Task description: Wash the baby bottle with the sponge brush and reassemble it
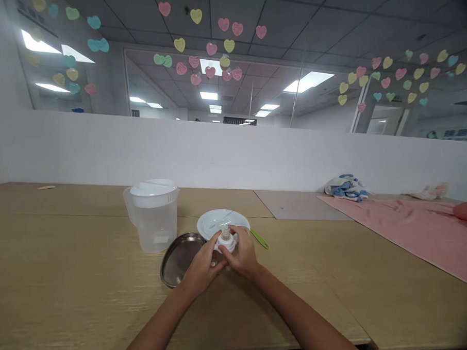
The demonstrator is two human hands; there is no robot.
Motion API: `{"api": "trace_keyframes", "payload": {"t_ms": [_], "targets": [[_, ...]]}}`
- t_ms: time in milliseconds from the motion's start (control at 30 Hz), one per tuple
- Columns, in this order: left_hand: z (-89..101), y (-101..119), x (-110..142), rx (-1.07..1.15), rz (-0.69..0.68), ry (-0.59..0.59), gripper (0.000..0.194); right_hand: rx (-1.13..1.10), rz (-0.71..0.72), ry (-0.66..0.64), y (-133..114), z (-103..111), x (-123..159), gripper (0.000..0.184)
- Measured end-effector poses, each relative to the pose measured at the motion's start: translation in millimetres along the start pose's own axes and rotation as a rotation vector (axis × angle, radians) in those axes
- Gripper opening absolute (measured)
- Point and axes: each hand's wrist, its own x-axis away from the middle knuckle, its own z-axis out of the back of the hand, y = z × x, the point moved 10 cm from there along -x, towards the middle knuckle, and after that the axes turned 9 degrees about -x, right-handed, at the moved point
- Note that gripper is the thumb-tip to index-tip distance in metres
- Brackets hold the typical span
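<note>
A baby bottle point(226, 243) with a white collar and a clear teat is upright between my two hands. My left hand point(200, 269) is closed round its left side, thumb low and fingers near the collar. On the right, my right hand point(244, 252) grips the white collar with thumb and fingers. Much of the bottle's body is hidden by my hands. Just behind them lies a white plate point(206, 219) with something thin and clear on it. A kidney-shaped metal tray point(179, 256) rests beside my left hand. A green handle point(259, 239) sticks out right of the plate.
A lidded translucent pitcher point(156, 228) stands left of the tray. Pink cloth point(409, 226) covers the table's right part, with a crumpled blue-and-white cloth point(347, 188) by the wall. A grey mat point(297, 204) lies at the back. The table's front edge is close to my forearms.
</note>
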Motion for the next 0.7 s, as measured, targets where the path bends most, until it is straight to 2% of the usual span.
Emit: {"api": "trace_keyframes", "payload": {"t_ms": [200,433,567,633,700], "targets": [[2.1,0.7,-0.6,0.005,0.034,-0.001,0.067,-0.084,-0.082,0.041,6.3,1.3,3.1,0.048],[4.7,-2.6,0.3,-0.048,0.086,-0.017,0.069,-0.176,0.003,-0.074,-0.1,-4.9,3.4,0.039],[3.0,-5.6,0.2,-0.031,0.092,-0.022,0.070,-0.099,0.058,-0.073,2.3,-6.6,2.1,0.037],[2.1,-5.2,-0.4,-0.021,0.074,-0.018,0.072,-0.033,0.024,-0.026,15.1,-3.0,0.3,0.037],[2.2,-3.4,-1.0,-0.017,0.049,-0.009,0.073,0.004,-0.117,0.074,39.3,7.7,-0.3,0.037]]}}
